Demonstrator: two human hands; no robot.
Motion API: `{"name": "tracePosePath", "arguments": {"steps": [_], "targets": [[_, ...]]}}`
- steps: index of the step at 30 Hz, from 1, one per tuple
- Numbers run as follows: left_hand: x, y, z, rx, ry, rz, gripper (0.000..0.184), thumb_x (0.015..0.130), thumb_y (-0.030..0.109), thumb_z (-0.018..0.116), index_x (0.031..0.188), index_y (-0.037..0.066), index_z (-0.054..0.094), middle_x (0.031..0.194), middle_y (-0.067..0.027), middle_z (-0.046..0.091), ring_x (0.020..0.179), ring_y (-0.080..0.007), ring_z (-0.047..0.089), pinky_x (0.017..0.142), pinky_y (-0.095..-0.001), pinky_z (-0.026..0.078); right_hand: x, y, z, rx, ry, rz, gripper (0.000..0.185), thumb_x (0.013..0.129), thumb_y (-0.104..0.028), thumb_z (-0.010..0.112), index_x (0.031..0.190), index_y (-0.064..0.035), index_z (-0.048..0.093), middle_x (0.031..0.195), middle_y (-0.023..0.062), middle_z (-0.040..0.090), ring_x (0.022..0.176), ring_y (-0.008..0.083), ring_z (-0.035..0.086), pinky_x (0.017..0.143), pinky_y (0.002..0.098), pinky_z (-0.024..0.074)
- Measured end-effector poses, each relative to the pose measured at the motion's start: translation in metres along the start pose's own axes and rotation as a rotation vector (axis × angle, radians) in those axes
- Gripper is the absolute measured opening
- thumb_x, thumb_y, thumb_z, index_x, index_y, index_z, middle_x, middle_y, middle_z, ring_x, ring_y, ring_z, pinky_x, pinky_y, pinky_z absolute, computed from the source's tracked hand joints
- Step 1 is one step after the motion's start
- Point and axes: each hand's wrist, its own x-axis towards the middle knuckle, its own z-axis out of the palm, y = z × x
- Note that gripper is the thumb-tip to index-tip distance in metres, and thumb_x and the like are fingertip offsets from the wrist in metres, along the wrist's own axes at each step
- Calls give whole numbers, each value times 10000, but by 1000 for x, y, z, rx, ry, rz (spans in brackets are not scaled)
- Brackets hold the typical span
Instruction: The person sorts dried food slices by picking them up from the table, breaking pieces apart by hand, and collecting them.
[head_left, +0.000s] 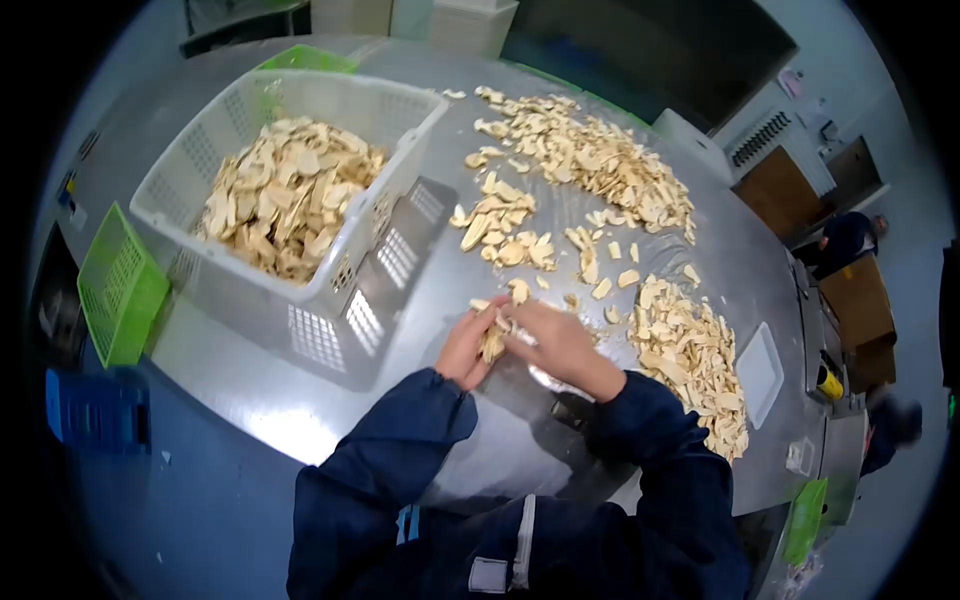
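Observation:
My left hand [466,347] is closed around a few pale dried slices [492,345] that look like mushroom, held just above the metal table. Close against it, my right hand [556,342] has its fingers curled in, pinching at slices; a slice [518,291] shows at its fingertips. Its fingers partly hide what lies between the two hands. Small groups of loose slices [497,215] lie just beyond the hands. To the right is a larger heap of slices [690,350], and another long heap [600,160] spreads toward the back.
A white perforated basket [415,150], partly filled with slices, stands at left on the metal table [255,375]. Green baskets [125,290] and a blue container [97,410] are at the left. A white tray lid [760,375] lies right. A person [846,243] is near cardboard boxes [860,310].

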Motion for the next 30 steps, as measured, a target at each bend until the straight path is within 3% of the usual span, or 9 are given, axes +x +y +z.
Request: {"name": "tracePosePath", "arguments": {"steps": [2, 3, 5, 10, 12, 17, 20, 27, 30], "targets": [[4, 0, -10, 66, -112, -18, 358, 976, 209, 430, 1274, 10, 438, 1059, -69, 583, 873, -104, 578, 722, -244, 502, 2, 5, -8, 206, 34, 146, 229, 828, -170, 610, 1039, -79, 608, 818, 117, 587, 723, 293, 595, 631, 345, 475], [-2, 6, 9, 129, -47, -63, 352, 964, 233, 461, 1239, 14, 481, 966, -30, 595, 761, -69, 555, 630, -213, 474, 1, 12, -9, 233, 58, 178, 213, 825, -149, 613, 1022, -69, 617, 811, 118, 588, 710, 285, 594, 625, 337, 474], [-4, 6, 8, 280, -149, -183, 355, 950, 253, 492, 1218, 20, 507, 919, -5, 594, 728, -51, 539, 595, -190, 444, -4, 22, -15, 329, 89, 211, 197, 828, -94, 601, 1016, -41, 623, 803, 104, 592, 662, 234, 590, 604, 304, 465], [-6, 4, 7, 476, -324, -357, 363, 934, 307, 508, 1153, 25, 575, 781, 45, 558, 650, -31, 484, 525, -170, 361, -11, 27, -25, 608, -216, 251, 122, 838, -90, 598, 916, -9, 645, 738, 72, 607, 635, 145, 569, 586, 266, 443], [-8, 8, 10, 491, -383, -412, 366, 930, 279, 513, 1153, -6, 569, 767, 26, 550, 636, -41, 485, 525, -178, 369, -13, 27, -28, 630, -291, 212, 121, 842, -100, 596, 893, -3, 647, 721, 73, 615, 629, 137, 559, 589, 266, 443], [-13, 15, 18, 498, -540, -522, 371, 920, 247, 511, 1160, -32, 556, 742, 3, 524, 601, -54, 462, 530, -192, 366, -25, 36, -27, 985, -518, 376, 116, 885, -134, 593, 851, -28, 621, 674, -49, 534, 574, 25, 436, 501, 192, 315], [-13, 12, 14, 482, -607, -596, 375, 918, 234, 515, 1179, -35, 539, 744, -2, 523, 590, -55, 457, 529, -193, 365, -27, 34, -27, 1213, -656, 513, 125, 886, -142, 589, 857, -24, 619, 648, -54, 509, 541, 19, 406, 477, 186, 300], [-16, 11, 15, 494, -613, -662, 343, 915, 200, 518, 1159, -40, 535, 729, 4, 507, 580, -54, 447, 534, -201, 367, -34, 36, -18, 1355, -681, 625, 117, 873, -148, 598, 828, -40, 607, 618, -38, 518, 497, 27, 429, 451, 177, 315], [-16, 14, 17, 538, -644, -649, 326, 915, 181, 511, 1159, -34, 534, 717, 2, 505, 594, -63, 452, 535, -213, 378, -31, 42, -23, 1191, -597, 680, 107, 862, -147, 606, 822, -48, 603, 614, -44, 507, 497, 27, 435, 445, 179, 317]]}}
